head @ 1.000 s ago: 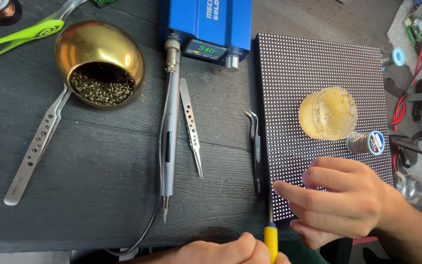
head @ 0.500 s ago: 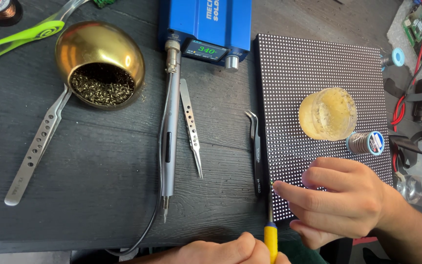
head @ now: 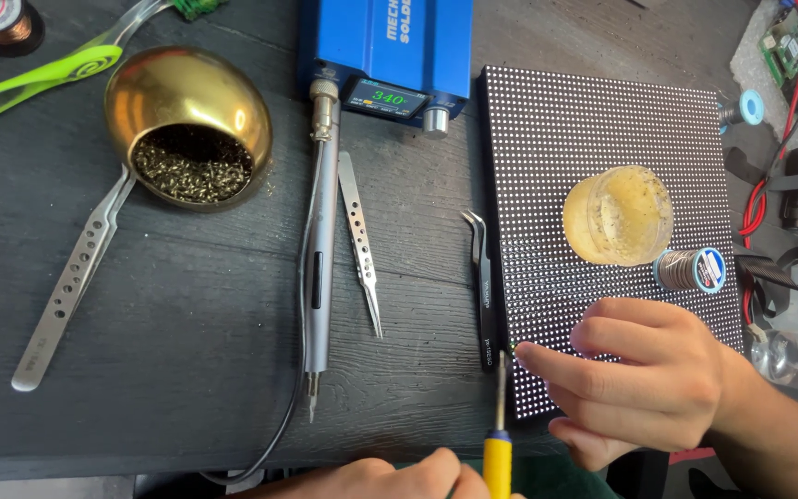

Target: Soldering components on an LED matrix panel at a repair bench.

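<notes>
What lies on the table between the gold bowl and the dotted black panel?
In the head view, between the gold bowl and the panel lie a soldering pen, silver tweezers and black curved tweezers.

bare dark tabletop (head: 187, 370) open left of soldering handpiece (head: 318, 268). led matrix panel (head: 593, 139) upper half free; flux jar (head: 618, 215), solder spool (head: 690, 271) block right side. curved tweezers (head: 482, 286) line panel's left edge.

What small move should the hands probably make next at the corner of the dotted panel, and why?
Probably ease the yellow-handled tool forward a touch. Its tip sits right at the near left edge of the panel, where the right hand points its forefinger; the left hand grips the handle low. Contact cannot be confirmed.
</notes>
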